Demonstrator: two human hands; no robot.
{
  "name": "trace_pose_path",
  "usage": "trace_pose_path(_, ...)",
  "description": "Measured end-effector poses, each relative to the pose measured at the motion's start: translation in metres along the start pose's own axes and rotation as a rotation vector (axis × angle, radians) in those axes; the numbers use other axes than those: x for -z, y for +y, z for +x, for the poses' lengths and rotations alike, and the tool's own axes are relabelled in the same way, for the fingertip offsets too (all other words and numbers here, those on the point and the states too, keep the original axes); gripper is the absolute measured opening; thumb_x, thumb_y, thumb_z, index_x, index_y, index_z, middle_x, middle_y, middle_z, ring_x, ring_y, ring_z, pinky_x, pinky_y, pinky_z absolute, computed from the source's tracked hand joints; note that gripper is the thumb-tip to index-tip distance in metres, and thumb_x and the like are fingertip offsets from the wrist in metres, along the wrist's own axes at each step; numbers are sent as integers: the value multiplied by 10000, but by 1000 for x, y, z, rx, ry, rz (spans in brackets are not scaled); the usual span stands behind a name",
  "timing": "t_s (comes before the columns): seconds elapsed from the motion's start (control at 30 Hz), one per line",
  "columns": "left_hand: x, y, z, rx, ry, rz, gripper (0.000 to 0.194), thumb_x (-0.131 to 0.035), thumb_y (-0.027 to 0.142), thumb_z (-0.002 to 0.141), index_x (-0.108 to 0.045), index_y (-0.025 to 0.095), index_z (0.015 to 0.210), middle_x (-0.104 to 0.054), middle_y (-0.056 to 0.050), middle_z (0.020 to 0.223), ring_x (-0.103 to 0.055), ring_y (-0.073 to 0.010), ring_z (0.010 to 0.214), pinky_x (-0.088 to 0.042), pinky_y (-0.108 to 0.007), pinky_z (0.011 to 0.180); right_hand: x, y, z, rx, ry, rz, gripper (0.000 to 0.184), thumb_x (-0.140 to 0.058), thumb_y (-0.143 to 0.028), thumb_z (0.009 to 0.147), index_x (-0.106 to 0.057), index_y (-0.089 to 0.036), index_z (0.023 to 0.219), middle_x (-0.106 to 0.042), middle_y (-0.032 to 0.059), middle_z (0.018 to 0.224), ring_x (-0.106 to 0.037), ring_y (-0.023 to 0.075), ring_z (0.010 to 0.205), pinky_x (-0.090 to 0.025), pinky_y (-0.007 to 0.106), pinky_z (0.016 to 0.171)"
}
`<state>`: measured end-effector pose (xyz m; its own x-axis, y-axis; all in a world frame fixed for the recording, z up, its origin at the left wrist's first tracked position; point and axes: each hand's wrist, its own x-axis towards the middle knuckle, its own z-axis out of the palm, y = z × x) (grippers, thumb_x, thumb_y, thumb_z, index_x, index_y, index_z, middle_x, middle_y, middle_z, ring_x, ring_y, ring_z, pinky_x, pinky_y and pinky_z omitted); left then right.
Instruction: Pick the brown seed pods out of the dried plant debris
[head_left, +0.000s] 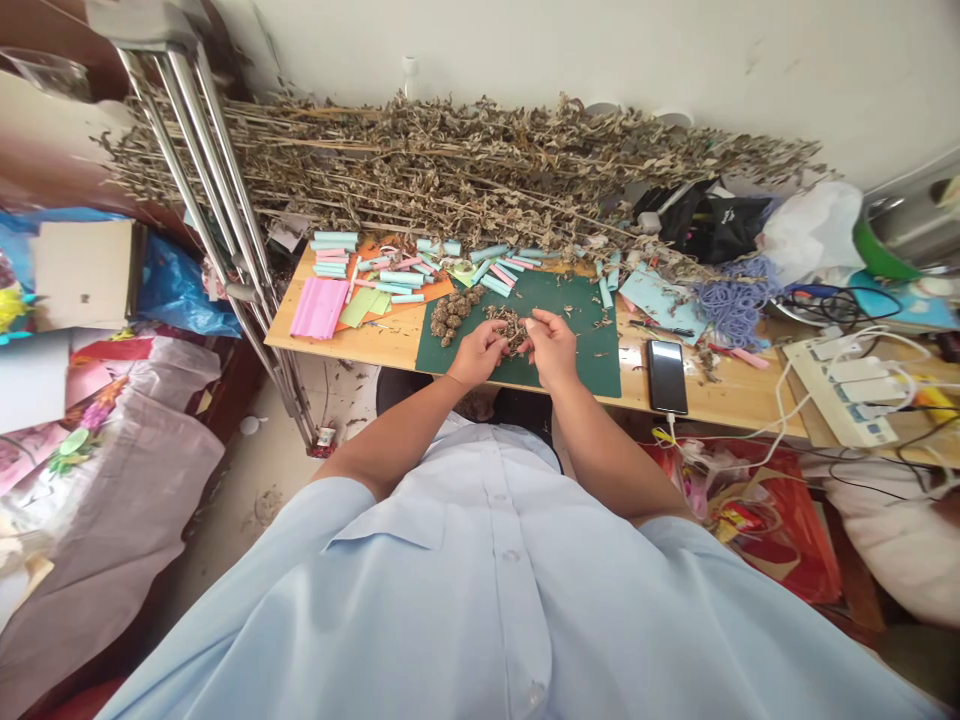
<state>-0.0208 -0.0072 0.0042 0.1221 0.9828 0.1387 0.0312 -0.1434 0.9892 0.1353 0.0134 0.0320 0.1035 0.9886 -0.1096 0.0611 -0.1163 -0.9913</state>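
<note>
Together, left hand (476, 355) and right hand (551, 350) pinch dried plant fragments (510, 327).

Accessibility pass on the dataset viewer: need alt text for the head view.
A person's left hand and right hand hold a clump of dried plant matter above a green cutting mat, beside a heap of rounded dried clusters. Dried leafy stalks lie behind, across a wooden table scattered with pale teal paper rolls.
</note>
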Motion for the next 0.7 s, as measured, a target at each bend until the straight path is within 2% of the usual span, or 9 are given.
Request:
trace_pose_path(0.1,0,-1,0,-7,3,6,314,-573,312,951,-571,158,1225,-664,-3,765,-560,-94,538,-485,-246,580,-1,2,-7,-41,-67,2,627,-739,-525,737,-594,-204,1255,-743,73,1005,-606,120,553,-346,212,386)
trace_pose_path(0.2,0,-4,0,-29,7,16,303,-560,306,960,-574,160,1225,-653,0,740,-571,-102,539,-487,-251,585,-3,5,-12,-36,-123,34,628,-792,-443,682,-599,-197,1227,-741,43,938,-603,117,569,-413,225,436)
trace_pose_path(0.33,0,-6,1,-32,6,35,284,-557,305,960,-587,165,1206,-620,16,692,-581,-109,547,-488,-251,589,-5,9,-11,13,-124,45,560,-784,-409,698,-612,-205,1191,-715,-9,829,-577,108,567,-474,251,513)
trace_pose_path(0.7,0,-4,0,-35,10,21,269,-560,239,928,-599,155,1181,-633,18,702,-579,-105,552,-490,-245,597,-5,12,-9,16,-121,4,572,-765,-430,726,-592,-205,1223,-704,8,849,-561,109,552,-454,251,498)
